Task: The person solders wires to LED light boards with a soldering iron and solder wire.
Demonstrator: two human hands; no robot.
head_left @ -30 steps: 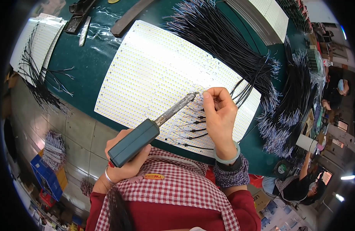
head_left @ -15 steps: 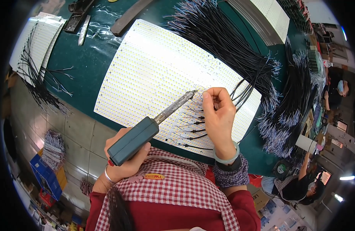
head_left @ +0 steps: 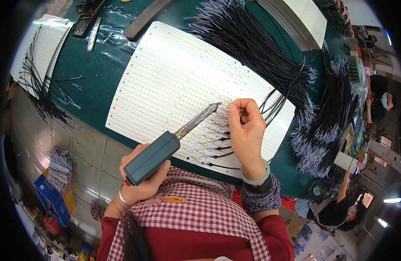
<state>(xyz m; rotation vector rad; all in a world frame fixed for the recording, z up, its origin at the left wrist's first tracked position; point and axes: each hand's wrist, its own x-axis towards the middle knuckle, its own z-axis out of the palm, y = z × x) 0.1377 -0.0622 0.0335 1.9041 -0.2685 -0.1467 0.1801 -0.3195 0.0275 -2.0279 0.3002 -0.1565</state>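
Note:
My left hand (head_left: pixel 149 186) is wrapped round the dark green handle of a soldering iron (head_left: pixel 153 156). The iron's metal tip reaches over a large white LED board (head_left: pixel 152 82) covered with rows of small yellowish chips. Just right of the tip, my right hand (head_left: pixel 249 132) is closed in a pinch with black cables (head_left: pixel 270 109) trailing out behind it to the upper right. The wire ends inside its fingers are mostly hidden. Several short black cables (head_left: pixel 222 165) with thin split leads lie in a row on the board's near part, below the pinch.
A thick bundle of black cables (head_left: pixel 257 48) lies along the board's far right side, with another bundle (head_left: pixel 335 108) beyond it. Stacked boards (head_left: pixel 296 21) stand at the far right, more boards (head_left: pixel 44 48) at the left edge of the green table (head_left: pixel 91 82). Other people work at right.
The soldering iron and my left hand have shifted very slightly; the tip sits a touch further left. My right hand keeps its pinch in nearly the same place.

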